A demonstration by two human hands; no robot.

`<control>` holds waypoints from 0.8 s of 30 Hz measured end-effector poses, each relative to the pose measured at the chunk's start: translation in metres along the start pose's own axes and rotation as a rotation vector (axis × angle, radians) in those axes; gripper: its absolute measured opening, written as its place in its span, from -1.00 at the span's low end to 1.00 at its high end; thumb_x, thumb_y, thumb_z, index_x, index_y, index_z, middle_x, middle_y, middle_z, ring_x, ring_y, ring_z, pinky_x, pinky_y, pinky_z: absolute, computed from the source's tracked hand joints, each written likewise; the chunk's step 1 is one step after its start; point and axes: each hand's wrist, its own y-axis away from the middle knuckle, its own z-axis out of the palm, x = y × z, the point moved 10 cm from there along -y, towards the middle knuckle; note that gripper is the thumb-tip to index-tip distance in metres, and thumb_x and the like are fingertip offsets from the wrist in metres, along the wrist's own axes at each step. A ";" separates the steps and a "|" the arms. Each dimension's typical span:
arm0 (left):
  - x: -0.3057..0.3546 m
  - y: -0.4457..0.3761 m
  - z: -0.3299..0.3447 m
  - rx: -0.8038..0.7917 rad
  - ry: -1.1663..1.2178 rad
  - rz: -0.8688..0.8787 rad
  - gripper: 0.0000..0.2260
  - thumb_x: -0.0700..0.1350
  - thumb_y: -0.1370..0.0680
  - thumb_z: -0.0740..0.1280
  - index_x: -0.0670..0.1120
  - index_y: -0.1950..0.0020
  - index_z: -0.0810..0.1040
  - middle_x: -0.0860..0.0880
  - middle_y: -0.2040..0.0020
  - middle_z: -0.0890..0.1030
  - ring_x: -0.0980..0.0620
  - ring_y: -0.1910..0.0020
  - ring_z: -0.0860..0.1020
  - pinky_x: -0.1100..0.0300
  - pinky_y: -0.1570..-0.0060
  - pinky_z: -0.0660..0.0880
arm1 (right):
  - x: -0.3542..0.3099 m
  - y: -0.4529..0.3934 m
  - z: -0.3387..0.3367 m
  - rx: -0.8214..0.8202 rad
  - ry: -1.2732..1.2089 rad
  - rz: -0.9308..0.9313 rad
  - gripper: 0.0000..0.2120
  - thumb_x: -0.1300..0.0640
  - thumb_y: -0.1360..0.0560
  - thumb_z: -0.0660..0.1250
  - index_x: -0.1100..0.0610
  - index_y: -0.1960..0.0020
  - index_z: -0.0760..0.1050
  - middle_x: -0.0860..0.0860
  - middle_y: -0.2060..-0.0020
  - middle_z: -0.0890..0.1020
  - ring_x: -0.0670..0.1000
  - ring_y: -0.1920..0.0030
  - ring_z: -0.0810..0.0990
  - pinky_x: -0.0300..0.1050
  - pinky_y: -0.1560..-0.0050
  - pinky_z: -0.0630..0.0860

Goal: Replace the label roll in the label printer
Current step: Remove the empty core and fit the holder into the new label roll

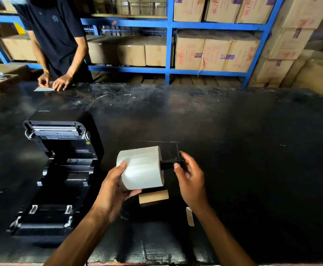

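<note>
A full white label roll [142, 167] is held above the black table, gripped from its left end by my left hand [116, 186]. A black spindle [171, 163] with a flat end guide sticks out of the roll's right side, and my right hand [190, 177] pinches it. The black label printer [60, 160] stands open to the left, lid tilted back, its roll bay bare. An empty brown cardboard core [153, 196] lies on the table just under the roll.
A small pale paper strip [190, 215] lies near my right wrist. Another person [55, 35] stands across the table [233, 141], both hands on a small packet [43, 88]. Blue shelving [169, 45] full of cardboard boxes lines the back; more boxes are stacked at right.
</note>
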 end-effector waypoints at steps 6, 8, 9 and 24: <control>0.010 0.004 0.010 0.007 -0.039 0.109 -0.40 0.17 -0.27 0.49 -0.01 -0.26 0.51 -0.13 -0.22 0.62 -0.12 -0.14 0.63 0.01 0.16 0.62 | -0.004 0.014 0.025 -0.046 -0.045 0.079 -0.71 0.17 -0.57 0.23 -0.02 -0.26 0.45 0.00 -0.20 0.57 -0.07 -0.20 0.55 -0.27 -0.11 0.53; 0.014 0.004 0.009 0.008 -0.036 0.143 -0.38 0.14 -0.27 0.51 -0.01 -0.27 0.50 -0.16 -0.25 0.58 -0.13 -0.16 0.62 -0.01 0.14 0.62 | -0.007 0.012 0.024 -0.042 -0.114 0.131 -0.72 0.13 -0.58 0.20 -0.03 -0.28 0.44 -0.01 -0.25 0.55 -0.09 -0.24 0.52 -0.36 -0.13 0.49; 0.015 0.004 0.009 0.006 -0.039 0.157 -0.39 0.12 -0.27 0.51 -0.01 -0.27 0.50 -0.17 -0.25 0.58 -0.13 -0.15 0.62 -0.03 0.13 0.62 | -0.007 0.011 0.025 -0.058 -0.134 0.169 -0.68 0.07 -0.59 0.17 -0.02 -0.34 0.39 -0.01 -0.32 0.50 -0.08 -0.30 0.48 -0.28 -0.24 0.47; 0.027 -0.001 0.037 -0.034 -0.176 0.267 -0.46 0.09 -0.27 0.52 0.13 -0.22 0.50 -0.12 -0.13 0.63 -0.09 -0.07 0.66 -0.13 0.05 0.64 | 0.026 -0.002 0.047 -0.141 -0.230 0.469 -0.78 -0.28 -0.36 0.30 -0.35 0.00 0.43 -0.16 -0.07 0.63 -0.08 -0.05 0.63 -0.06 -0.11 0.55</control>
